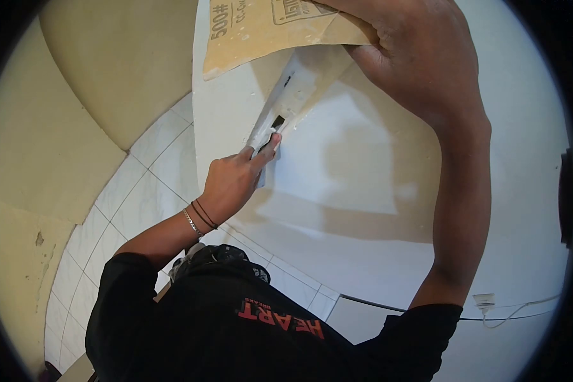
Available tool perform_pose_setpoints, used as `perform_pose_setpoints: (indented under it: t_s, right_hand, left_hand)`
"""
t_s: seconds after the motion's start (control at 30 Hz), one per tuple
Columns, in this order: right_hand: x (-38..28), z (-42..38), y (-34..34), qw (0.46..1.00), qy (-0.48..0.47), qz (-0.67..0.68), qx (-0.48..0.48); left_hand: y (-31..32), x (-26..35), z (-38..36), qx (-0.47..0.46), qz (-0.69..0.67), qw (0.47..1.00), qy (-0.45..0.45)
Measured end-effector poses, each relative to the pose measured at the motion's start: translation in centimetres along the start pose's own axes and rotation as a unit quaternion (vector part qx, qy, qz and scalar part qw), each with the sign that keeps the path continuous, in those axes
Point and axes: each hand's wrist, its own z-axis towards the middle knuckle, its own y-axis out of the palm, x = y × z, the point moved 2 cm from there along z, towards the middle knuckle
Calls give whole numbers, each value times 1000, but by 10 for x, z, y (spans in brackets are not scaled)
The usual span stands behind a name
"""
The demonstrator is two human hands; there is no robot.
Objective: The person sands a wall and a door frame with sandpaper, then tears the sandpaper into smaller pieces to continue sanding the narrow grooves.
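Head view: white wall (pixel 363 191), tiled floor (pixel 140 191).

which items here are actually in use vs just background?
In use:
- tan sheet of sandpaper marked 500#, pressed to the white wall under the right hand
- white-smeared flat scraper blade, held at its lower end by the left hand

Just about:
- white tiled floor
- white wall socket with cable

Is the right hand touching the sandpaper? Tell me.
Touching. The head view shows the right hand pressed flat over the sandpaper sheet, its palm overlapping the sheet's edge with no gap.
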Motion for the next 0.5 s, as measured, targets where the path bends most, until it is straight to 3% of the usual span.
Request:
perform_pose_setpoints:
  t_s: [0.07,0.13,0.17,0.23,0.27,0.33,0.47,0.5]
  right_hand:
    - [-2,2,-2,1000,-13,7,13]
    - [-10,6,-10,988,12,-110,-105]
    - [-7,6,-8,988,12,-111,-104]
    - [-5,4,-6,999,-9,-35,-19]
    - [-5,3,-7,999,-10,-35,-21]
    - [-4,4,-9,1000,5,12,-20]
    - [-3,0,-3,997,-41,-67,22]
    - [-2,1,-4,998,-28,-51,8]
  left_hand:
    - [-5,-2,0,-23,7,1000,0]
    - [-12,5,4,22,-14,1000,16]
    - [-9,5,7,23,-14,1000,17]
    - [3,4,8,63,-36,997,23]
    - [5,4,5,64,-38,997,23]
    - [6,-2,-5,-16,-13,1000,-5]
    - [5,-8,-8,-24,-53,998,0]
    - [5,-7,-2,14,-61,998,-16]
